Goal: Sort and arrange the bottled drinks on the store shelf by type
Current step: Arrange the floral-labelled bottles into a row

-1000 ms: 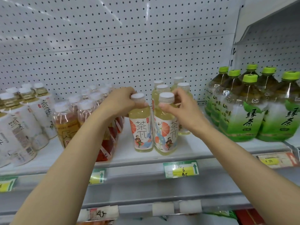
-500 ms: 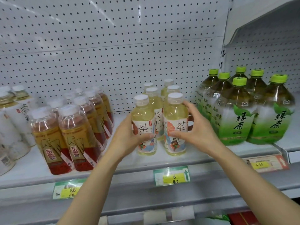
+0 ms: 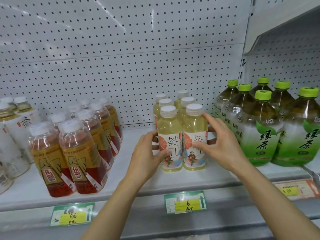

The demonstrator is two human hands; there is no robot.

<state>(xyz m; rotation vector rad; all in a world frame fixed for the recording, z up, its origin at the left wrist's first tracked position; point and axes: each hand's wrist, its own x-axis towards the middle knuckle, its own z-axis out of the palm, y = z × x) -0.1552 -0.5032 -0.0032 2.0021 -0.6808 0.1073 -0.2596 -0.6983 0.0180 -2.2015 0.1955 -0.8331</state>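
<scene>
Two pale tea bottles (image 3: 182,141) stand touching at the shelf (image 3: 131,181) front, the left hand (image 3: 147,156) curled on the 9 o'clock one and the right hand (image 3: 220,146) on the 3 o'clock one. Four more behind are mostly hidden. Amber bottles (image 3: 76,153) stand at 9 o'clock, green-capped jugs (image 3: 266,129) at 3 o'clock; white bottles (image 3: 12,134) are cut off.

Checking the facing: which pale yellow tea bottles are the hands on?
The two front bottles: left hand holds the front-left bottle, right hand the front-right bottle. Those behind go untouched.
</scene>
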